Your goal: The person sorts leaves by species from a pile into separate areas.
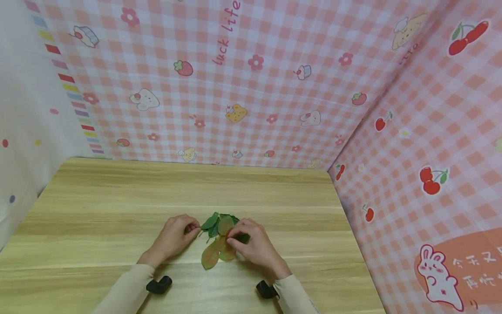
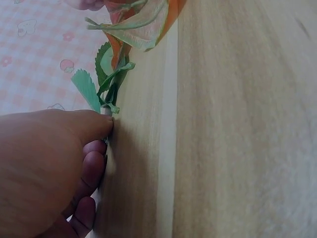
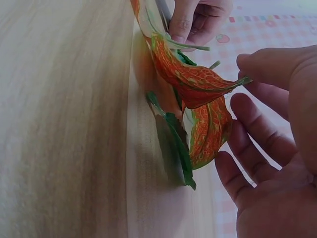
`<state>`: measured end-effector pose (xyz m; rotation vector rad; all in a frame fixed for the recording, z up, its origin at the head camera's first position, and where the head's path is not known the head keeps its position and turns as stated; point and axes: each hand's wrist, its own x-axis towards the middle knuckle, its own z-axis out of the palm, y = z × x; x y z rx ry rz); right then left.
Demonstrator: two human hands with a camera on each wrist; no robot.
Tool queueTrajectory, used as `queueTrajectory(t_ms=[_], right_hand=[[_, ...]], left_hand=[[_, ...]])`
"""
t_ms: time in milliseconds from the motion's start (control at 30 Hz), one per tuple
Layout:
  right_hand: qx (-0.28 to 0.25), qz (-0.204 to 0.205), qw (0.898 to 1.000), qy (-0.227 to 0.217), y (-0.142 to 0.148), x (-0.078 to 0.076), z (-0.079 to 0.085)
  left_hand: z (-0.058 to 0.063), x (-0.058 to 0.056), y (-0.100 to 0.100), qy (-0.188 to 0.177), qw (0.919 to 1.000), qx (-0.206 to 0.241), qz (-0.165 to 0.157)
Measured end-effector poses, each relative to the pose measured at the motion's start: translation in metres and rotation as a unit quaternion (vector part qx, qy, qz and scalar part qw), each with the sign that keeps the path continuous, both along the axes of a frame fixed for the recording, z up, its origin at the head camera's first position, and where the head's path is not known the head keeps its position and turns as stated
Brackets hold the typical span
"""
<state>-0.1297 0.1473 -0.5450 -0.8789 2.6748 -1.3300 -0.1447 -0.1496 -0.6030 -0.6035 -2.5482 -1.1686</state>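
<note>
A small cluster of artificial-looking leaves lies on the wooden table between the two hands. My left hand (image 1: pixel 175 237) is at the cluster's left side, thumb and index finger pinching the end of a green leaf (image 2: pixel 110 89); its other fingers are curled under. With thumb and forefinger my right hand (image 1: pixel 256 244) pinches the tip of an orange-red leaf (image 3: pixel 198 82) with green veins, lifting that end. A second orange-red leaf (image 3: pixel 213 129) hangs beneath it, by the right fingertips. Another orange-green leaf (image 1: pixel 210 255) lies toward the front. A dark green leaf (image 3: pixel 181 148) rests at the right.
The light wooden table (image 1: pixel 98 209) extends around the hands. Pink checked cloth (image 1: pixel 219 87) with cartoon prints rises behind it and along the right. A white dotted cloth (image 1: pixel 23 152) hangs on the left. Black wrist cameras (image 1: pixel 159 285) sit at both wrists.
</note>
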Motion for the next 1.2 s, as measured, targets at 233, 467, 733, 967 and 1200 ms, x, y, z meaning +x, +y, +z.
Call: queueTrajectory(t_ms=[233, 467, 733, 967, 1200], right_hand=[[-0.033, 0.009, 0.999, -0.024, 0.002, 0.002, 0.003], [-0.071, 0.015, 0.996, -0.044, 0.004, 0.001, 0.005], [-0.106, 0.008, 0.994, -0.039, 0.004, -0.001, 0.007], [-0.122, 0.000, 0.991, -0.047, 0.005, -0.002, 0.012], [-0.177, -0.003, 0.981, -0.078, 0.009, -0.005, 0.015]], left_hand=[[0.012, 0.005, 0.002, -0.022, 0.9996, -0.015, 0.010], [0.027, 0.010, 0.006, -0.068, 0.9962, -0.050, 0.024], [0.024, 0.009, 0.006, -0.062, 0.9965, -0.050, 0.024], [0.016, 0.007, 0.005, -0.019, 0.9995, -0.019, 0.013], [0.020, 0.008, 0.005, -0.045, 0.9982, -0.033, 0.021]])
